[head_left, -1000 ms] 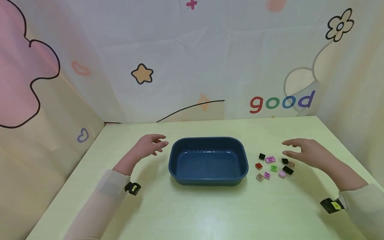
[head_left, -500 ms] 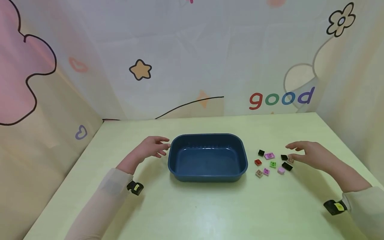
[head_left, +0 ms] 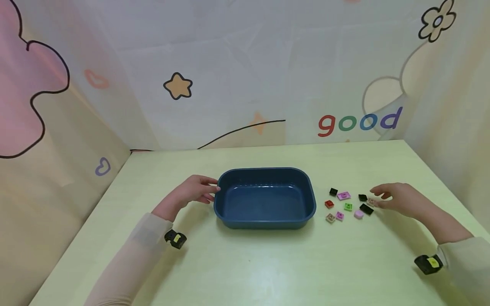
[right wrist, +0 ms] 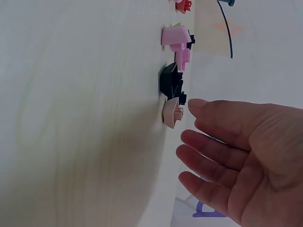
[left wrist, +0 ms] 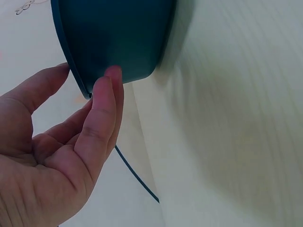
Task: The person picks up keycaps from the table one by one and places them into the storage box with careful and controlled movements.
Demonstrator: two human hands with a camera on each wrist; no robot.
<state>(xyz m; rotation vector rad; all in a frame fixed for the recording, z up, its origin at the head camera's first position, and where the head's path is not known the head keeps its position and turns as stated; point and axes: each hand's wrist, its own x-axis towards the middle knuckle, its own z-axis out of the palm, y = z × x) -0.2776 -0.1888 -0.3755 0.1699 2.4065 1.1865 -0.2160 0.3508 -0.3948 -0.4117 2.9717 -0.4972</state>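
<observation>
While my left grip (head_left: 191,190) sits at the near end of the blue tray (head_left: 264,225), its thumb meets the rim and its gently bent fingers lie along the outer wall — a loose spread on either side of the edge, though how firmly they press I cannot tell. My right grip (head_left: 401,199) is parted, thumb and fingers softly curved around nothing, just beside a beige piece (right wrist: 171,113). A long black piece (head_left: 366,209) lies next to that one, among the small coloured pieces on the worktop (head_left: 249,265), right of the tray.

From my head, my right thumb seems to overlap the beige piece; the wrist view shows a narrow gap. There, a pale pink piece (right wrist: 175,35) hides most of a green one — and the left wrist view cuts off the tray's top.
</observation>
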